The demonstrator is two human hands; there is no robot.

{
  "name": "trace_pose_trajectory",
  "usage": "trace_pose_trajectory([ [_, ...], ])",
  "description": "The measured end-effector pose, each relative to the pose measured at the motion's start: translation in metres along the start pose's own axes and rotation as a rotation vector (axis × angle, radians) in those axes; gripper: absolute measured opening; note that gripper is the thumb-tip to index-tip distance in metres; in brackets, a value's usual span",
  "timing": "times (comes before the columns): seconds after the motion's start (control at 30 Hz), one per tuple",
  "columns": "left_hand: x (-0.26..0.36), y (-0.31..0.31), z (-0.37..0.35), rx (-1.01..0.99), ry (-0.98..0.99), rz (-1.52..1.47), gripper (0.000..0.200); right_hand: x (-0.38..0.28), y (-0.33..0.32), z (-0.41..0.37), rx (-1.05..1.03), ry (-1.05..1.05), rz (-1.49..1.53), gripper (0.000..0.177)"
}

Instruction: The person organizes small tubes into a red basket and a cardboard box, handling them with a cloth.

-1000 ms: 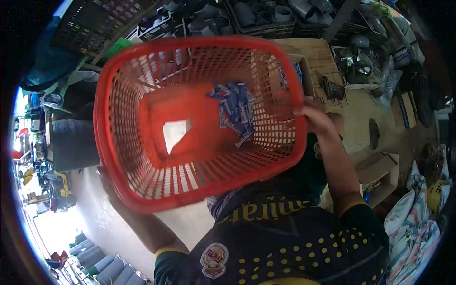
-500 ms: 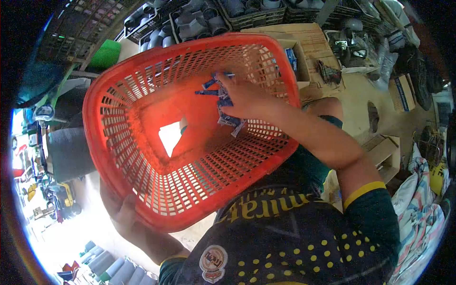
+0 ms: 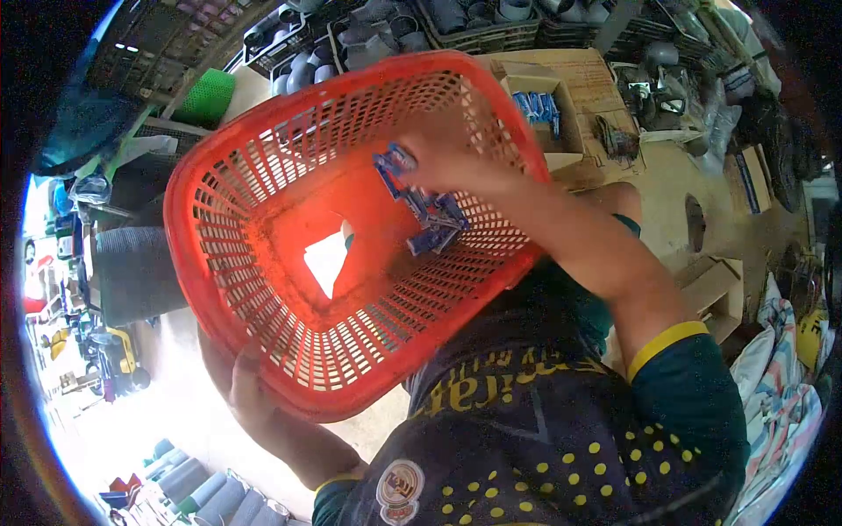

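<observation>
A red plastic basket (image 3: 294, 193) is tilted towards me, with slatted sides and a broken hole in its floor. My left hand (image 3: 250, 386) grips its rim at the lower left. Inside the basket, my right hand (image 3: 434, 153) is blurred, its fingers closed around small blue-and-white packets (image 3: 395, 167). Just below that hand, several more blue packets (image 3: 436, 230) rest against the basket's right side.
Behind the basket stands an open cardboard box (image 3: 568, 123) with more blue packets inside. Crates of grey pipe fittings (image 3: 377, 35) line the back. Another open carton (image 3: 715, 294) sits at right, near a striped sack (image 3: 776, 359). Grey rolls (image 3: 219, 504) lie lower left.
My right hand has risen slightly, and packets now show lower against the basket's side. The basket has shifted a little right in view. More of the cardboard box behind is visible.
</observation>
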State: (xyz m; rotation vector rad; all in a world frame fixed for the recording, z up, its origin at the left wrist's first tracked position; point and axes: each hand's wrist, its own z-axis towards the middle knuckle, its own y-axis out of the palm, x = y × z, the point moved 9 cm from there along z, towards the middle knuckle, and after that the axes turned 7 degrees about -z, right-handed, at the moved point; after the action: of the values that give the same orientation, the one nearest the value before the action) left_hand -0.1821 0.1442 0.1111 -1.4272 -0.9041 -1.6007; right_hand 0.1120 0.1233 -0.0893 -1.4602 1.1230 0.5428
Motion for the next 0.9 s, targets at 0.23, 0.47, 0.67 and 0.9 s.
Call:
trace_pose_trajectory([
  [0.23,-0.027,-0.044,0.003,0.187,-0.114,0.009,0.077,0.123,-0.206,-0.124,0.785,0.050,0.495,0.036],
  [0.47,-0.042,-0.085,0.014,0.213,-0.061,0.041,0.066,0.386,-0.166,-0.032,0.584,0.309,-0.252,0.037],
  [0.67,-0.044,-0.082,0.018,0.240,-0.061,0.024,0.068,0.496,-0.051,0.070,-0.127,-0.175,-1.362,0.023],
  [0.9,-0.041,-0.071,0.017,0.183,-0.094,-0.012,0.070,0.507,-0.102,0.080,0.263,0.168,-0.932,0.042],
])
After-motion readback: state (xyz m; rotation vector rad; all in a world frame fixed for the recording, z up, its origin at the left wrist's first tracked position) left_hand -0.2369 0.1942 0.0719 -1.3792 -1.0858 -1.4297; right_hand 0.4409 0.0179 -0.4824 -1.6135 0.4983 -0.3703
